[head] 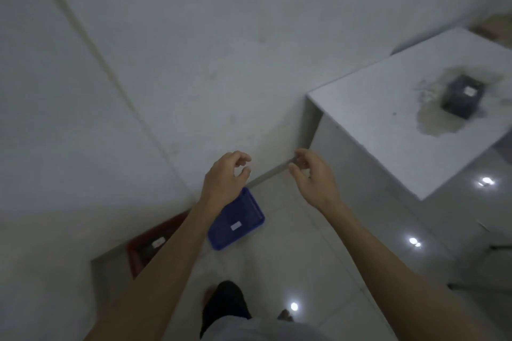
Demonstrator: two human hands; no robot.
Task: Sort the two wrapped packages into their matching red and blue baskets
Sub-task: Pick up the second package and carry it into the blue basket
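From the head view, a blue plastic basket [238, 223] sits on the glossy tiled floor [318, 252] just below the left hand [225, 174], its wrist overlapping the basket's corner. A red plastic basket [146, 246] lies further left, partly behind the forearm. A dark wrapped package [462, 96] rests on the white table [388, 119], well right of the right hand [311, 178]. Both hands hover empty, fingers loosely curled.

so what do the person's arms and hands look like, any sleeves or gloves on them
Both arms are bare from the bottom edge of the picture up to the wrists: no sleeves show. The left hand and right hand wear no gloves, and no watch, ring or band shows on either, though the picture is dim and somewhat blurred.
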